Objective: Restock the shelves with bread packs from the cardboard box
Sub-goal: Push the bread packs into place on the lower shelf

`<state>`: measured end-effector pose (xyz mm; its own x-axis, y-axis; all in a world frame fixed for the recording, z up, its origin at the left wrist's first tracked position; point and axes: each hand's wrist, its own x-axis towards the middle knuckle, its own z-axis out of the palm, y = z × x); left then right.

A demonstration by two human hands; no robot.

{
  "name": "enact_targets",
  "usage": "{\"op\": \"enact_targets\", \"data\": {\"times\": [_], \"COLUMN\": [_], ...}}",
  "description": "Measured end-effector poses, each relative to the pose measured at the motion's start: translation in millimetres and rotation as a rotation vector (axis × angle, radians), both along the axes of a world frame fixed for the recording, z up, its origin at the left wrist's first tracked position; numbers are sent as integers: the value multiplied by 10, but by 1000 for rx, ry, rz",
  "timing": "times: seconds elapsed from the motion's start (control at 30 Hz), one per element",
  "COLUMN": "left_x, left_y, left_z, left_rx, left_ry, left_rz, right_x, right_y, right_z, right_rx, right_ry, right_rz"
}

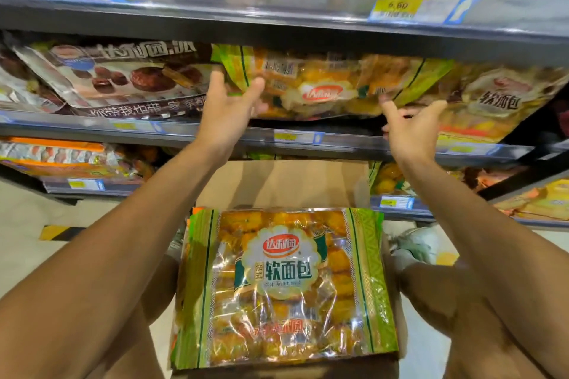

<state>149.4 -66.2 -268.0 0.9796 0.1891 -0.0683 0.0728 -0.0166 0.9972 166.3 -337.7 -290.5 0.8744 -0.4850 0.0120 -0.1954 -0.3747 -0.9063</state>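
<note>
Head view has us reaching up with both hands at a bread pack (323, 86) going onto the middle shelf (277, 137). Our left hand (229, 108) is spread wide, fingers flat against the pack's left end; our right hand (409, 129) pinches its lower right edge. The pack sits tilted at the shelf's front edge, partly over the lip. 1 more pack (283, 283) lies on top in the cardboard box (277, 184) below. Our worry: the slick wrapper slides back off the front edge if we let go too soon, or it jams against the neighbouring packs.
</note>
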Motion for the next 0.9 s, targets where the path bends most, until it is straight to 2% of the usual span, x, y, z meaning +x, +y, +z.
{"op": "enact_targets", "data": {"times": [0.1,0.23,0.27,0.37,0.4,0.47,0.53,0.63,0.77,0.9], "left_x": [62,58,51,1,-17,-19,11,100,368,506], "left_y": [-70,-182,-176,-142,-144,-143,-114,-108,-117,-107], "left_z": [39,38,-8,-146,-176,-223,-283,-356,-361,-340], "left_rx": [-91,39,168,771,899,1015,1047,998,992,896], "left_ry": [19,0,-35,-139,-151,-133,-63,77,64,246], "left_rz": [16,-85,-106,-116,-113,-81,-75,-220,-304,-376], "right_x": [57,46,39,-3,-1,25,85,234,243,234], "right_y": [47,174,201,259,260,258,250,225,191,186], "right_z": [61,85,61,-4,-37,-74,-85,-116,-186,-179], "right_rx": [154,-104,-213,-439,-466,-502,-523,-619,-695,-723], "right_ry": [-88,-87,-83,23,53,89,99,117,131,203], "right_rz": [19,194,272,415,416,400,423,440,428,439]}}
